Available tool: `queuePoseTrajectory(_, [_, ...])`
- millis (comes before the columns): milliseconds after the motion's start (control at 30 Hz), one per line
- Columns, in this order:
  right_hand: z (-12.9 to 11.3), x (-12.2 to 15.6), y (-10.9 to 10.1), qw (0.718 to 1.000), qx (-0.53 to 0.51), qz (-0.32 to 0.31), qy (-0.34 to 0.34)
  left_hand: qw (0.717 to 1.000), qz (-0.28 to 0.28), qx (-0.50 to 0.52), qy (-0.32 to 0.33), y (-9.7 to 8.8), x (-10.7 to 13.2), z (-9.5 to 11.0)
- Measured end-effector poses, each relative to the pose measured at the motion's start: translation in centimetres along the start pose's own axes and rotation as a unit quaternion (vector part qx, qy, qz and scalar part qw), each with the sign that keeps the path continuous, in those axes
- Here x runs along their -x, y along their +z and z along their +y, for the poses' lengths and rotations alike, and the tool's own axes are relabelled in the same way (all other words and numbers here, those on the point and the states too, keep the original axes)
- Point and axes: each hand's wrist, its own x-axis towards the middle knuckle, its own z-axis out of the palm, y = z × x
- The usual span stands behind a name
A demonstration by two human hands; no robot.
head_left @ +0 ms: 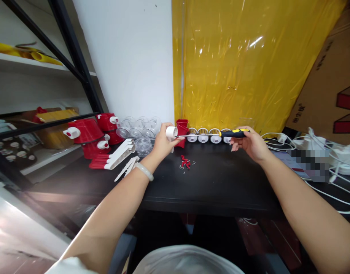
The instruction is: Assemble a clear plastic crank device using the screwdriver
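Note:
My left hand is closed around a small white cylindrical part, held above the black table. My right hand grips the black and yellow handle of a screwdriver. Its metal shaft runs level to the left and its tip meets the white part. A red plastic piece stands just behind the white part. On the table below lie several small red pieces and tiny screws.
A row of white round parts lines the back edge by a yellow plastic sheet. Red and white housings, clear domes and white strips lie at left. White cables and a cardboard box are at right.

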Motion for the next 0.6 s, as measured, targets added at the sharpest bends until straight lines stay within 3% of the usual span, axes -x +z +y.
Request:
queuePoseTrajectory(300, [0.43,-0.14,0.14,0.999,0.014,0.028,-0.023,1.000,-0.002,0.002,0.001,0.03,-0.04,0.15])
queuePoseTrajectory(600, [0.59,-0.06,-0.23,0.990,0.114,0.059,-0.056,1.000,-0.006,0.003,-0.002,0.02,0.04,0.07])
